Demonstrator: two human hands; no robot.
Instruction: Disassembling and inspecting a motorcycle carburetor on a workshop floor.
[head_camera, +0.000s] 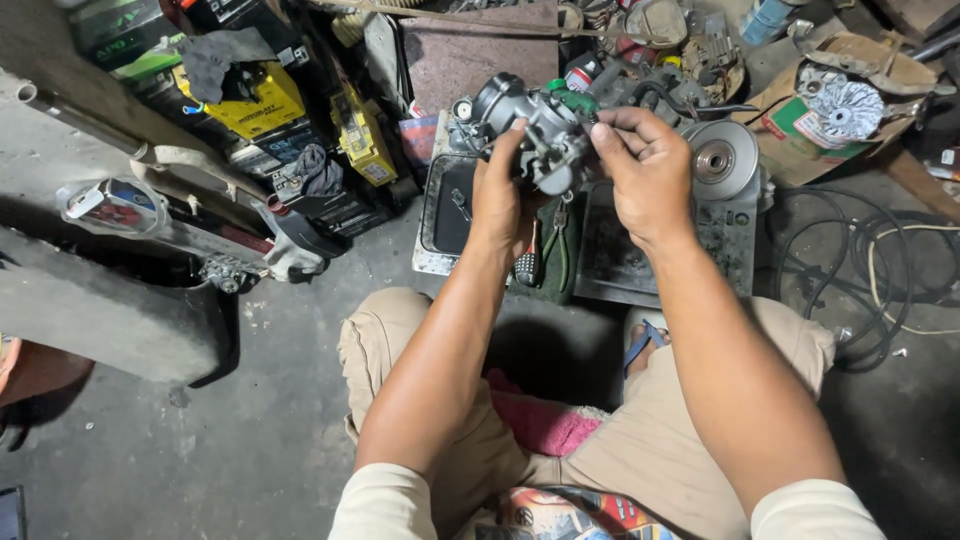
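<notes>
Above metal tray (447, 215), you gripped carburetor (535, 130) from left with left hand (498, 195); right hand (645, 165) pinched its top right, fingers curled. Pulley (722, 158) sat just beside.

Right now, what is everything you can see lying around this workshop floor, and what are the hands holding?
carburettor: one, dark grey metal, held up between both hands
metal trays: two, grimy grey, on the floor under the hands
pliers: one, green handles, between the trays
screwdriver: one, red and black handle, beside the pliers
round pulley part: one, silver, right of the hands
cardboard box: one, brown, upper right, holding a finned metal part
yellow boxes: two, upper left
cables: several, black, coiled at right
pink cloth: one, on the lap
left hand: gripping the carburettor
right hand: gripping the carburettor
</notes>
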